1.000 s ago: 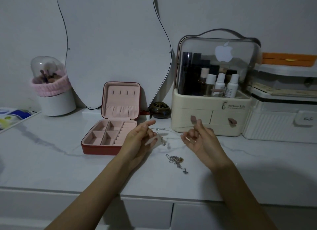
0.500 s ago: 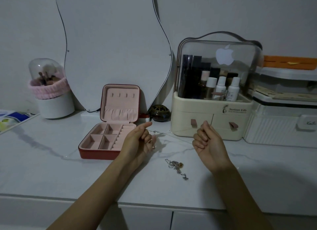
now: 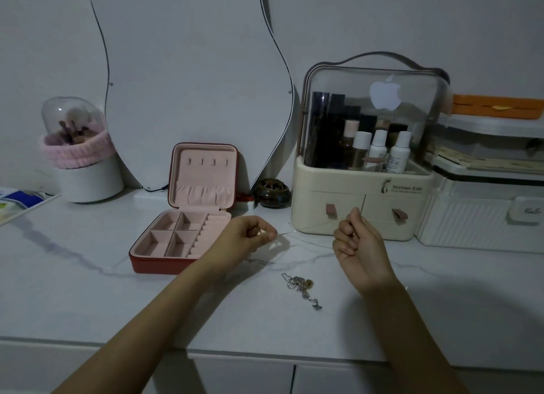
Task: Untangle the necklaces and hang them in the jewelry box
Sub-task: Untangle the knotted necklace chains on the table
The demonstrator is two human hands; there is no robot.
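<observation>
A thin silver necklace (image 3: 309, 237) stretches in the air between my two hands, above the marble top. My left hand (image 3: 244, 237) pinches one end, just right of the jewelry box. My right hand (image 3: 357, 246) is closed on the other end. The red jewelry box (image 3: 164, 264) lies open, with pink compartments in its base and a row of small hooks inside its upright lid (image 3: 203, 170). A tangled heap of silver chains (image 3: 300, 286) with small pendants lies on the counter in front of and between my hands.
A cream cosmetic organizer (image 3: 362, 199) with bottles stands at the back right, with white storage boxes (image 3: 482, 211) beside it. A curvy mirror (image 3: 188, 84) leans on the wall. A brush holder (image 3: 82, 158) stands at the left, and a dark round pot (image 3: 272, 190) behind the box.
My left hand has curled shut on the chain's end and its index finger no longer points out. My right hand has closed into a fist. The chain is pulled straighter between them.
</observation>
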